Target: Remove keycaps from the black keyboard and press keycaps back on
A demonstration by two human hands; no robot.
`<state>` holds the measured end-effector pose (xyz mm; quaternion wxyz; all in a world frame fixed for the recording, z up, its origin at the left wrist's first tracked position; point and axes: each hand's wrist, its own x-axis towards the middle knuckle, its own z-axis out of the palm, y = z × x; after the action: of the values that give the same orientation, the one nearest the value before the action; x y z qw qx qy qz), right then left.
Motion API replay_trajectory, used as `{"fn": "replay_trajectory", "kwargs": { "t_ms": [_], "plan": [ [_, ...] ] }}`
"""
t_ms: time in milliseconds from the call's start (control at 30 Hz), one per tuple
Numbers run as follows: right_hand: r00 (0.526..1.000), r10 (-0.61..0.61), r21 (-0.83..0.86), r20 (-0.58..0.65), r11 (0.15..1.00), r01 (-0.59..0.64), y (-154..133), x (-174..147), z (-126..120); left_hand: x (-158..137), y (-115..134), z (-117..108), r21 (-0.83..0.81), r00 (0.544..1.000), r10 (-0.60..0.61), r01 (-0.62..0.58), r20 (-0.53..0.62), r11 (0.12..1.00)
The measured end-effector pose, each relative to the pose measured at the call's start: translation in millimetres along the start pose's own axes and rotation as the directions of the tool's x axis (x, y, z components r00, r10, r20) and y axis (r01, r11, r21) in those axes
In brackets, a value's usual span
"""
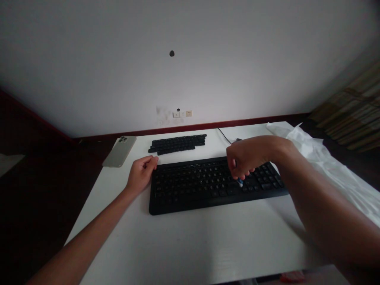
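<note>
Head — two hands (141, 172) (245, 156), one keyboard (190, 188)

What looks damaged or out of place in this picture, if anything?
A dark round hole and, lower, a grey smudge mar the otherwise plain white wall. Rows of small black pieces, probably detached keycaps, lie behind the black plastic keyboard.

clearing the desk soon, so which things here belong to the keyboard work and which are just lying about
Job:
- black computer keyboard
- blue-and-white tool in the right hand
- probably the black keycaps in rows and black cable

Lying about:
- smartphone, face down
- crumpled white sheeting
</note>
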<state>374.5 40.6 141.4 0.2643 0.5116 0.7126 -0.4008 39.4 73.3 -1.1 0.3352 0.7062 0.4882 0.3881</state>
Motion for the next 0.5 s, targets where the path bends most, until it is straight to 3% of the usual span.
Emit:
{"fn": "replay_trajectory", "kwargs": {
  "t_ms": [67, 133, 233, 300, 433, 500],
  "plan": [
    [0.986, -0.148, 0.028, 0.077, 0.989, 0.147, -5.4, -1.5, 2.7, -0.1, 0.3, -0.1, 0.004, 1.000, 0.002, -0.002, -0.003, 1.000],
    [0.971, -0.226, 0.024, 0.078, 0.974, 0.225, -9.1, -2.6, 5.0, -0.1, 0.0, 0.0, 0.007, 1.000, 0.000, 0.000, -0.008, 1.000],
    [0.989, -0.114, -0.068, -0.097, 0.992, 0.108, -9.6, -2.9, 6.2, -0.4, -1.3, 0.3, 0.001, 1.000, -0.007, 0.008, -0.007, 1.000],
    [0.989, -0.064, -0.075, -0.133, 0.996, 0.055, -9.4, -2.7, 6.0, -0.5, -2.0, 0.4, -0.005, 1.000, -0.011, 0.011, -0.005, 1.000],
    [0.976, -0.216, 0.025, 0.019, 0.976, 0.216, -11.9, -3.5, 6.7, -0.6, -1.2, 0.2, 0.011, 1.000, -0.011, 0.011, -0.008, 1.000],
    [0.972, -0.230, -0.013, -0.045, 0.973, 0.230, -11.5, -2.6, 7.6, -0.5, -0.5, 0.1, 0.016, 1.000, -0.010, 0.010, -0.010, 1.000]
  ]
}}
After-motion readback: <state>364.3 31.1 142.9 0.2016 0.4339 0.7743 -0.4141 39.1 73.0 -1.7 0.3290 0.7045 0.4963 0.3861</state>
